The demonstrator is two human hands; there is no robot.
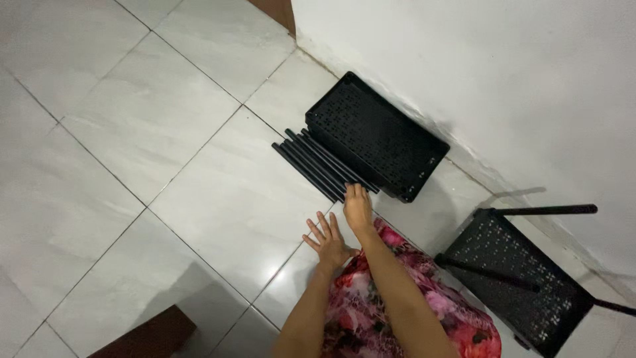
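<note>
Now right hand (358,209) fingers touch black rods (318,166); left hand (328,240) splayed (empty).

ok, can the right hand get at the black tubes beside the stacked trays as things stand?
Probably yes: the right hand already has its fingertips at the near ends of the black tubes, nothing lying between them.

One view is given, taken from a head-worn camera. It is aimed steeply down at the tiled floor (165,132), from standing or crouching height, with the white wall (497,79) caught along the upper right.
</note>
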